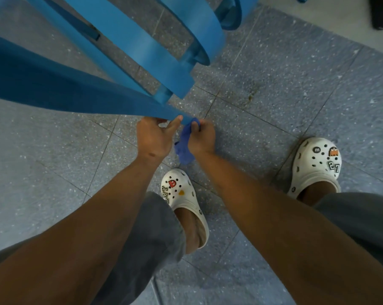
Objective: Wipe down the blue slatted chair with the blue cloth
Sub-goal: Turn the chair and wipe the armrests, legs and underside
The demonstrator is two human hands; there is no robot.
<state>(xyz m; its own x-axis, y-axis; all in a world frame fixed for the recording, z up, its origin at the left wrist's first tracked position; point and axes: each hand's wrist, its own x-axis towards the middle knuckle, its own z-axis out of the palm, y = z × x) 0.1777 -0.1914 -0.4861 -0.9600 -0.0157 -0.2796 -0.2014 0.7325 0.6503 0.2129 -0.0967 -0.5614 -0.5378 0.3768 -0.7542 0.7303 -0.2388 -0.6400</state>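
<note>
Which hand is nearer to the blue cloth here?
Right. The right hand grips the blue cloth at the chair leg's lower end; the left hand holds the leg just beside it.

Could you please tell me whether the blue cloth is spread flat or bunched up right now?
Bunched up: the blue cloth hangs crumpled from the right hand's grip, against the blue slatted chair's dark blue rail.

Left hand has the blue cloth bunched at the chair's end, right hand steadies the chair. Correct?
Hands are swapped. In the head view the right hand grips the blue cloth at the chair's end, and the left hand steadies the chair.
</note>
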